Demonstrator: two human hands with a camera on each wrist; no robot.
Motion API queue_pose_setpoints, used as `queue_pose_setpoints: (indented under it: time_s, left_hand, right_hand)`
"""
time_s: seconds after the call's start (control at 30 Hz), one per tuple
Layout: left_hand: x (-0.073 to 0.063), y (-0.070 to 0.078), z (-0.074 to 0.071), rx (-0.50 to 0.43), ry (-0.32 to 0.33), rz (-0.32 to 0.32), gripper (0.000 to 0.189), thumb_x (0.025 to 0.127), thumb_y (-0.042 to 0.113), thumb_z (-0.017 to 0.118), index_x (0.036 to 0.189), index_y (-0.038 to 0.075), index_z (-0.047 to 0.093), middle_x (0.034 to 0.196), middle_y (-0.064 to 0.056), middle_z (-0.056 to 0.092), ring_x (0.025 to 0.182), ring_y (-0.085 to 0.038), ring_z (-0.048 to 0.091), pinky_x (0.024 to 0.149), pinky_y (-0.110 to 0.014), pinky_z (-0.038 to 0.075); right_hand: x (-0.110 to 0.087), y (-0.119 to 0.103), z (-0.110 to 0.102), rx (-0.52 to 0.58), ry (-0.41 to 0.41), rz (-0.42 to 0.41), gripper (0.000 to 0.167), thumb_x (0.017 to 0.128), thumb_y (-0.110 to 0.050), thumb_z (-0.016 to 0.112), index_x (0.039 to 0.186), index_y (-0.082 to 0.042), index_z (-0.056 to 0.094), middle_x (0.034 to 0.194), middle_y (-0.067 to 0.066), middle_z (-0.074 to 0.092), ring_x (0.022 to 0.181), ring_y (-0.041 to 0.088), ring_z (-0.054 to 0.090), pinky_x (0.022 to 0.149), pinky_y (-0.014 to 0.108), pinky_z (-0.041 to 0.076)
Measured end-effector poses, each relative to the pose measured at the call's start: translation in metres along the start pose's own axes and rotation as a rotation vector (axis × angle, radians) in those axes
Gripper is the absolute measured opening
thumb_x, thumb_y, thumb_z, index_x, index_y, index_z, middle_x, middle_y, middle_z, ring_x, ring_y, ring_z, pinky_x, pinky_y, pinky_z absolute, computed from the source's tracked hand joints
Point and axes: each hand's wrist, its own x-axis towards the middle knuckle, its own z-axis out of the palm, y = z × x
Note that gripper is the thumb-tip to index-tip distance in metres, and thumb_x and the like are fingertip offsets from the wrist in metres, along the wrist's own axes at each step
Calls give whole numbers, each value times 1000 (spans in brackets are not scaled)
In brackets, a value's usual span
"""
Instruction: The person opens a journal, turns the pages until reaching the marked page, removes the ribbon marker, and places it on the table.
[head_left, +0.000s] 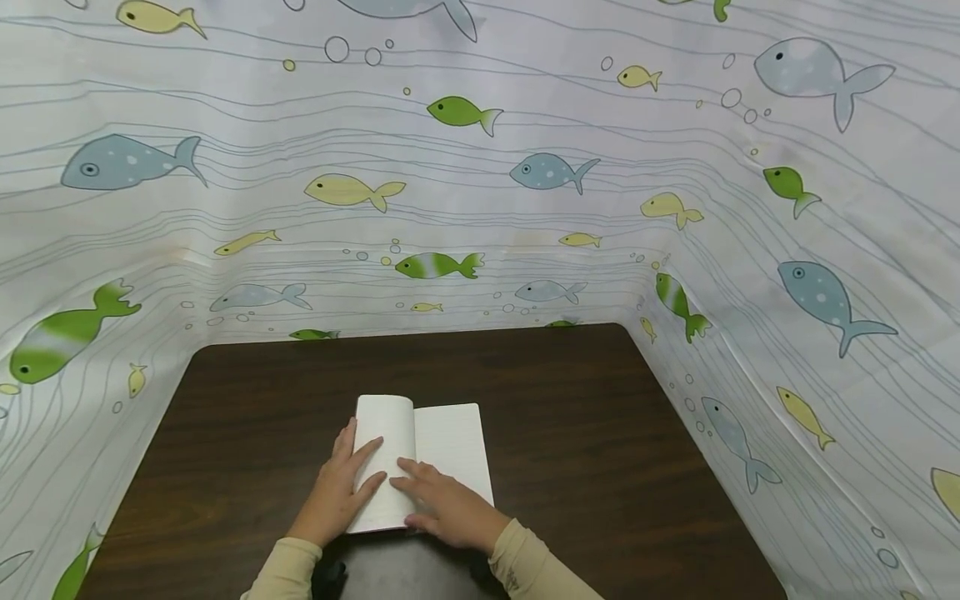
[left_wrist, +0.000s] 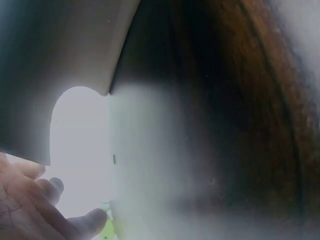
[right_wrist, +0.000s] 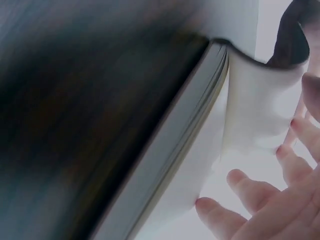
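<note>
An open notebook (head_left: pixel 450 433) with white pages lies on the dark table, its right page faintly lined. The left page (head_left: pixel 384 417) bulges up toward the spine. My left hand (head_left: pixel 333 493) rests along the left page's outer edge, fingers spread, with some fingertips on the paper. From the right, my right hand (head_left: pixel 453 508) reaches across the lower spine, its extended fingertips on the left page. In the right wrist view, the page block (right_wrist: pixel 175 150) shows edge-on beside the spread fingers of the right hand (right_wrist: pixel 275 205). A grey, shaded surface (left_wrist: pixel 60 45) overhangs the left hand (left_wrist: pixel 35 205).
The brown wood-grain table (head_left: pixel 585 433) has rounded far corners. White fabric (head_left: pixel 480 217) printed with fish surrounds it at the back and both sides. A grey shape (head_left: pixel 405 571) shows at the near edge, between the sleeves.
</note>
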Motion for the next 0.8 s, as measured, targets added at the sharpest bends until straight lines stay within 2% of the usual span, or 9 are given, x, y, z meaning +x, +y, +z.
queue_pose_setpoints:
  time_s: [0.1, 0.2, 0.43, 0.57, 0.8]
  left_hand:
    - [1, 1, 0, 43, 8, 1, 53, 93, 26, 75, 141, 9, 61, 163, -29, 23, 143, -57, 27, 96, -78, 36]
    - [1, 3, -1, 68, -8, -1, 54, 93, 28, 75, 142, 10, 60, 164, -25, 24, 144, -55, 27, 97, -77, 35]
    - [0, 4, -1, 67, -49, -31, 55, 96, 31, 71, 145, 10, 57, 163, -19, 31, 145, -52, 28, 99, -79, 32]
    - [-1, 4, -1, 53, -78, -55, 55, 98, 33, 68, 146, 11, 55, 162, -17, 33, 146, -49, 28, 100, -80, 30]
    - [-1, 2, 1, 51, -95, -66, 56, 100, 35, 66, 148, 11, 53, 163, -17, 32, 147, -48, 28, 102, -80, 28]
  right_hand:
    - [-3, 10, -1, 16, -1, 45, 63, 101, -39, 64, 156, -17, 41, 164, 4, 32, 146, 26, 39, 110, 41, 44]
    - [-10, 25, -2, -13, -10, 117, 71, 96, -41, 70, 154, -13, 42, 163, 9, 34, 147, 27, 37, 111, 44, 42]
    - [-30, 55, -10, -67, -78, 317, 98, 75, -45, 87, 155, -10, 42, 165, 10, 30, 151, 27, 30, 114, 52, 37]
    - [-35, 62, -15, -64, -105, 342, 106, 68, -43, 89, 156, -10, 40, 166, 6, 29, 152, 24, 28, 113, 56, 37]
    - [-36, 65, -17, -94, -107, 347, 108, 66, -43, 89, 156, -11, 40, 166, 3, 29, 151, 21, 30, 112, 58, 37]
